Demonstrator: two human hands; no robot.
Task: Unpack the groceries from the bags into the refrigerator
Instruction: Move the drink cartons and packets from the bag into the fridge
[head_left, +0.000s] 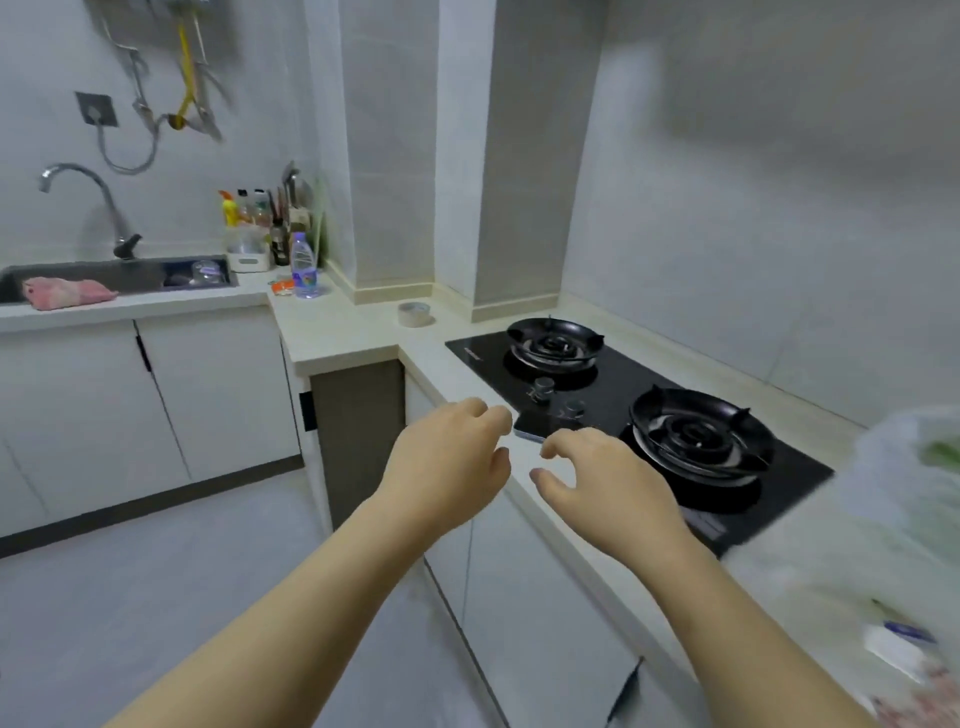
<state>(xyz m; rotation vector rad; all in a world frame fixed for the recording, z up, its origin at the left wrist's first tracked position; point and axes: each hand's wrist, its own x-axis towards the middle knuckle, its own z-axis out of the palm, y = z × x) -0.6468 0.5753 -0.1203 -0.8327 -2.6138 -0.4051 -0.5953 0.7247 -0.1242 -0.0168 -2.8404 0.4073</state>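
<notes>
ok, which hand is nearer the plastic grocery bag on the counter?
Right. The right hand is over the counter edge beside the near burner, apart from the bag; the left hand sits further left, beyond it.

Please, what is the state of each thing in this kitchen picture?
Left hand: loosely curled, empty.
Right hand: loosely curled, empty.
Black two-burner gas hob: no flame.
Translucent plastic grocery bag: filled, on counter.
Clear plastic water bottle: upright.
Curved chrome tap: no water seen.

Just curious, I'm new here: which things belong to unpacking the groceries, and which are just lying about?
Job: bag, white packet, left hand, right hand.
Lying about: stove, tape roll, bottle, pink cloth, tap.
</notes>
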